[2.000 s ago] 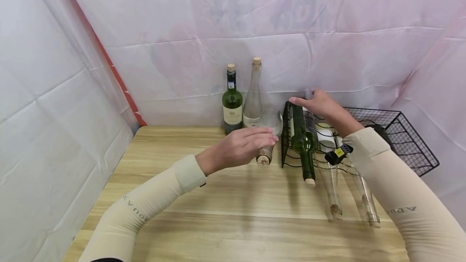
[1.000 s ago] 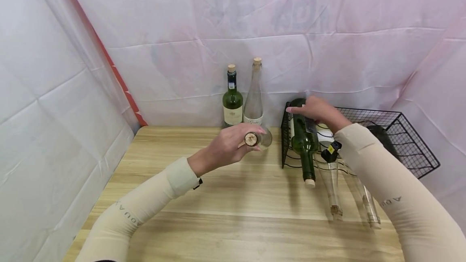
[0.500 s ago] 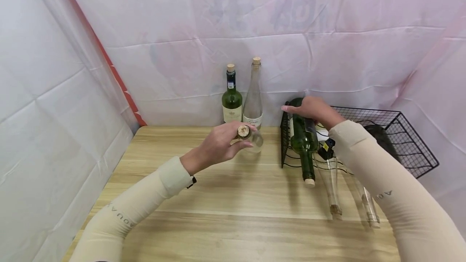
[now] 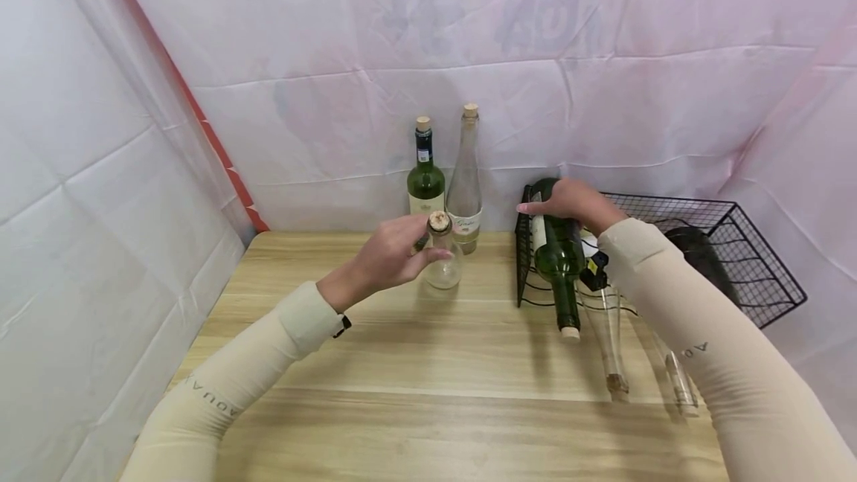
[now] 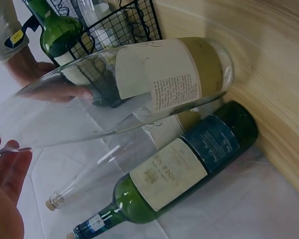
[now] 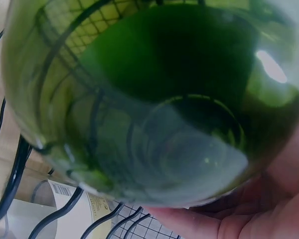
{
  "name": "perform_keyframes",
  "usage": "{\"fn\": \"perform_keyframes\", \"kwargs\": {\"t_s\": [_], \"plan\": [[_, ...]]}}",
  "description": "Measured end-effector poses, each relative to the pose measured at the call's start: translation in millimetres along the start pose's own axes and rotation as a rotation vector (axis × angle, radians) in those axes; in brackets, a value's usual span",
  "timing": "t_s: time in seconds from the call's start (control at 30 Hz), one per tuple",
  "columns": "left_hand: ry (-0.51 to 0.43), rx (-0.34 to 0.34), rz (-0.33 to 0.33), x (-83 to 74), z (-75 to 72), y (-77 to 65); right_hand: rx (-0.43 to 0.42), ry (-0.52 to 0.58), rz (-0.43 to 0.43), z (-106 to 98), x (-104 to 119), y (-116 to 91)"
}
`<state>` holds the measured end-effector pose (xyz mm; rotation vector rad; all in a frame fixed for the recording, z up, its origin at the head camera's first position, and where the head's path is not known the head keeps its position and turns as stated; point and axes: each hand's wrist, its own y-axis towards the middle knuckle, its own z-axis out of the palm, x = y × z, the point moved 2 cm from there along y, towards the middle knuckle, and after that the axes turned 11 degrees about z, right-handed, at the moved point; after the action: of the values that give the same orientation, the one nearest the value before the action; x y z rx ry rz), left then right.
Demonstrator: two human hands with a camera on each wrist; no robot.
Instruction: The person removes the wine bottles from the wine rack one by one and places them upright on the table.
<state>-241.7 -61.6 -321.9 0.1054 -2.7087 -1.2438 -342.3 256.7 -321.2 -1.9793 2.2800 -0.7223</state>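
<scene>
My left hand pinches the neck of a corked clear wine bottle, which stands nearly upright with its base close over the tabletop. Its cream and gold label shows in the left wrist view. Behind it are a corked green wine bottle and a taller clear bottle, both upright by the back sheet. My right hand holds the base end of another green wine bottle, lying in the black wire rack with its corked neck toward me. That green glass base fills most of the right wrist view.
Two clear bottles lie in the rack, their necks jutting over the front. A dark bottle lies farther right, partly hidden by my right sleeve. White sheeting borders the wooden table at the back and sides.
My left hand has moved left, away from the rack, tipping the clear bottle from neck-toward-me to nearly upright and lowering it. My right hand stays on the green bottle's base end, shifted slightly.
</scene>
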Motion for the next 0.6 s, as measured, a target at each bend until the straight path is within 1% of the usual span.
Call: {"fn": "perform_keyframes", "kwargs": {"t_s": [0.13, 0.3, 0.47, 0.6], "plan": [[-0.014, 0.006, -0.021, 3.4, -3.1, -1.3, 0.008, -0.018, 0.0, 0.7, 0.7, -1.4], [-0.016, -0.007, -0.043, 7.0, -10.0, -2.9, 0.006, -0.027, -0.007, 1.9, 1.0, -1.5], [-0.003, -0.011, -0.051, 12.0, -15.4, -6.0, 0.003, 0.007, -0.016, 1.5, -1.4, 0.0], [-0.029, -0.004, -0.067, 17.4, -18.3, -8.5, 0.011, -0.005, -0.018, 0.5, -4.4, 0.3]]}}
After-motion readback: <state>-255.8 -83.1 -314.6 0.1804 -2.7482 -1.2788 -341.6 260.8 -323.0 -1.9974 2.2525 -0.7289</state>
